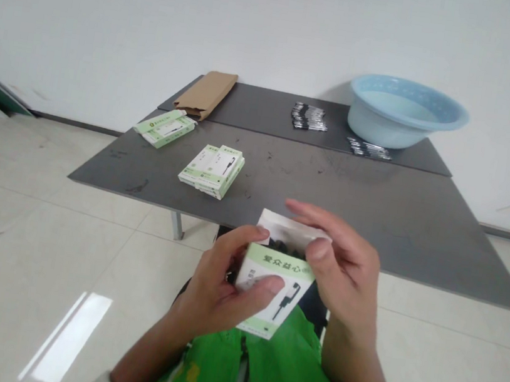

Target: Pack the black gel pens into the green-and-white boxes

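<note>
A small white and green box (279,269) is held in front of my body, below the table's front edge. Its top flap stands up, and dark pen ends show inside the opening. My left hand (235,283) grips the box from the left, thumb across its printed front. At the upper right corner, the thumb and fingers of my right hand (344,263) pinch the raised flap.
On the dark table (277,169) lie stacked green-white boxes (213,169), more boxes (166,128) at the left and a brown paper bag (209,93). Behind are a pile of pens (309,117), a blue basin (388,118) and more pens (368,149) before it.
</note>
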Demonstrator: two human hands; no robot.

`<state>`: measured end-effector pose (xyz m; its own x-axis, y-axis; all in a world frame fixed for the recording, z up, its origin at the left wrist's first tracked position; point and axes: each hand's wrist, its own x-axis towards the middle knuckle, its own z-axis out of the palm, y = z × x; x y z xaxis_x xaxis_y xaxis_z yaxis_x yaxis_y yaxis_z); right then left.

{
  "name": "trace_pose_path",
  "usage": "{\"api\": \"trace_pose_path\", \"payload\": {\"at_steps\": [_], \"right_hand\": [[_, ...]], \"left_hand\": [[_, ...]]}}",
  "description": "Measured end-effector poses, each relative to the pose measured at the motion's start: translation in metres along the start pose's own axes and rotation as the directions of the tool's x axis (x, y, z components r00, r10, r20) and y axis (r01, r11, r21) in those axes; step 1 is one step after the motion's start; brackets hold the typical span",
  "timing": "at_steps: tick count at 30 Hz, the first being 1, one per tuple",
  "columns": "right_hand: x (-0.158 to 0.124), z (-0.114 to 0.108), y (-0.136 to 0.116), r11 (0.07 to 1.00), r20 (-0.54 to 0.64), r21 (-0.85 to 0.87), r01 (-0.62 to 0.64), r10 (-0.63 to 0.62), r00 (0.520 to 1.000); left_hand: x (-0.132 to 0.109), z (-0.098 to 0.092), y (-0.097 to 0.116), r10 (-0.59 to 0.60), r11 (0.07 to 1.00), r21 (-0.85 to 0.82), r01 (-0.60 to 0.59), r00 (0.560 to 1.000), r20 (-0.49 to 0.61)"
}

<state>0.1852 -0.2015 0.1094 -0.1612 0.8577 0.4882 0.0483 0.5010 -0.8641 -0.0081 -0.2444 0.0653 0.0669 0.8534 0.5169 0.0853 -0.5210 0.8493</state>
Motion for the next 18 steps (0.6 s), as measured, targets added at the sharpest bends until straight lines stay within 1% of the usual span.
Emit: {"api": "trace_pose_path", "payload": {"at_steps": [3, 5, 8, 12, 14, 18], "right_hand": [[-0.003, -0.003, -0.007, 0.998, 0.026, -0.055, -0.012, 0.014, 1.000], [-0.006, -0.005, -0.008, 0.999, 0.040, -0.050, 0.011, -0.009, 0.999], [-0.009, -0.008, -0.006, 0.998, 0.082, -0.035, 0.052, -0.049, 0.995], [-0.013, -0.014, -0.005, 0.994, 0.116, -0.075, 0.076, -0.067, 0.991], [-0.014, -0.017, -0.005, 0.992, 0.131, -0.106, 0.075, -0.060, 0.990], [-0.015, -0.023, -0.004, 0.984, 0.184, -0.144, 0.103, -0.076, 0.980]], "left_hand": [[-0.001, 0.000, 0.006, -0.022, 0.999, -0.032, 0.022, 1.000, 0.012], [-0.002, 0.000, 0.009, -0.039, 0.999, -0.034, 0.039, 0.999, 0.008], [-0.003, 0.000, 0.013, -0.070, 0.995, -0.065, 0.072, 0.997, 0.038], [-0.007, 0.004, 0.014, -0.143, 0.962, -0.223, 0.156, 0.987, 0.076], [-0.008, 0.005, 0.014, -0.134, 0.950, -0.270, 0.157, 0.986, 0.103], [-0.008, 0.004, 0.014, -0.156, 0.952, -0.249, 0.178, 0.982, 0.106]]}}
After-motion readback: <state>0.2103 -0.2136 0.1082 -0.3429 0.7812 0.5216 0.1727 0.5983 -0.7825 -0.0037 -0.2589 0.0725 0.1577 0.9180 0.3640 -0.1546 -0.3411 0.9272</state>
